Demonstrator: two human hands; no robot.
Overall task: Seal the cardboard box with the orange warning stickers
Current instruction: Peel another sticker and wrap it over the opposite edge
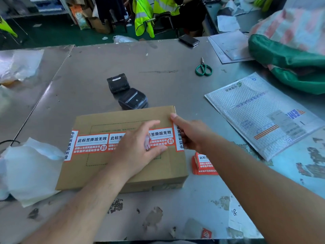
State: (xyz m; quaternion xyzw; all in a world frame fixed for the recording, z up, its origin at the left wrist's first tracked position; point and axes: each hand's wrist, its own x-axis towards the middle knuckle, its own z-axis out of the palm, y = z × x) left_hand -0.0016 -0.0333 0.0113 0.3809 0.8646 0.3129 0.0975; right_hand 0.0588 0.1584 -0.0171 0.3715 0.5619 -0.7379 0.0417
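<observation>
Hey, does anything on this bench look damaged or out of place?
Yes. The metal table has its coating flaking off in patches near the front edge and at the right. A torn orange scrap lies loose near the front. The cardboard box itself looks undamaged.

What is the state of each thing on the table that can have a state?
cardboard box: closed, orange stickers across its top seam.
right-end sticker: folded over the edge, under the right hand.
left hand: on the box top, holding a crumpled backing scrap.
sticker stack: lying beside the box.
scissors: closed.
bubble mailer: flat, labelled.
</observation>
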